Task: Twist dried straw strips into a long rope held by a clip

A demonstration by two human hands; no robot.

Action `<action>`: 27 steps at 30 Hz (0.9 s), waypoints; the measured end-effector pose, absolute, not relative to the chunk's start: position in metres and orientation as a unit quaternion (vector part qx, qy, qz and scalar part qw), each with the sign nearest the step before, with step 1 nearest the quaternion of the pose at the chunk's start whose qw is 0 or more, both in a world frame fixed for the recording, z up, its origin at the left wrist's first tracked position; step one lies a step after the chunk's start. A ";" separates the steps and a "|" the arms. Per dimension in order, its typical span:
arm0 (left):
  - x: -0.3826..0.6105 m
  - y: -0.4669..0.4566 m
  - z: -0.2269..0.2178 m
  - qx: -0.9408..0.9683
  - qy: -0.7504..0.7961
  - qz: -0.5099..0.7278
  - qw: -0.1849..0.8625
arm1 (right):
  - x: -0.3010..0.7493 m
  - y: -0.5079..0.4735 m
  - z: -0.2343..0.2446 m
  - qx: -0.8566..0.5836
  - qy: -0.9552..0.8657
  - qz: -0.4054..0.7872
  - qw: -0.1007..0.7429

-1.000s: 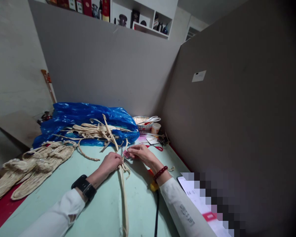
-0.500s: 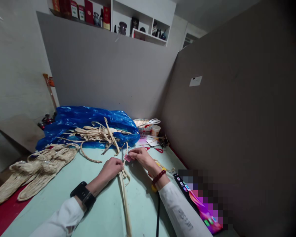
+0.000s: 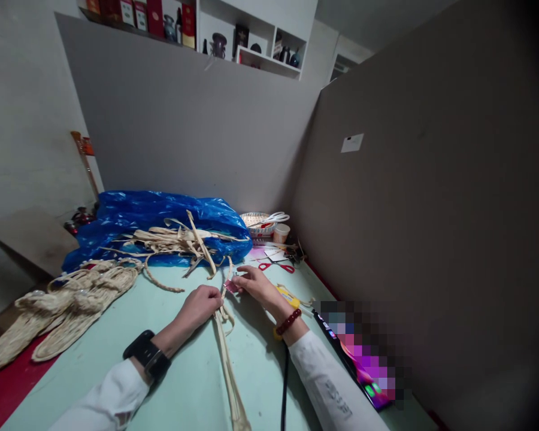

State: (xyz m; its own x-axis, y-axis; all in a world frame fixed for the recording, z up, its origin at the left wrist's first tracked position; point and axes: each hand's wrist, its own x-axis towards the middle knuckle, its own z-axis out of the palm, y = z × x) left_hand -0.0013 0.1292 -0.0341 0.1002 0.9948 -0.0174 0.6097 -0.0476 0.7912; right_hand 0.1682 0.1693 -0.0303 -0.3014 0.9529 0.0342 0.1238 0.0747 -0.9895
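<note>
My left hand [image 3: 201,305] is closed round a bundle of pale straw strands [image 3: 227,359] that runs down the pale green table [image 3: 184,389] toward me. My right hand [image 3: 254,282] pinches a small pink clip [image 3: 230,286] against the top of the same bundle, just right of my left hand. I wear a black watch on the left wrist and a red bead bracelet on the right. More loose straw [image 3: 175,239] lies behind the hands.
A blue plastic bag [image 3: 139,215] sits at the back. Woven straw sandals [image 3: 58,305] lie at the left. A small basket with white scissors [image 3: 263,221], a cup [image 3: 281,232], red scissors [image 3: 278,266], a phone [image 3: 363,371] and a black cable [image 3: 284,389] are right. Grey partitions enclose the table.
The view shifted slightly and a phone screen came into sight at the right. Both hands stay on the straw bundle and clip, almost unmoved.
</note>
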 end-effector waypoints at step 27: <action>-0.011 0.091 -0.040 0.645 0.587 0.296 0.389 | 0.170 0.128 -0.023 -0.463 -0.672 0.455 0.357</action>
State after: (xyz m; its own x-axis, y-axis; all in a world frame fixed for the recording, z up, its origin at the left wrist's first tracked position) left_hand -0.0108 0.0907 -0.0398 0.1355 0.9879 -0.0753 0.5276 -0.0076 0.8494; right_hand 0.1697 0.1281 -0.0233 -0.3171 0.9466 0.0585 0.2971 0.1577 -0.9417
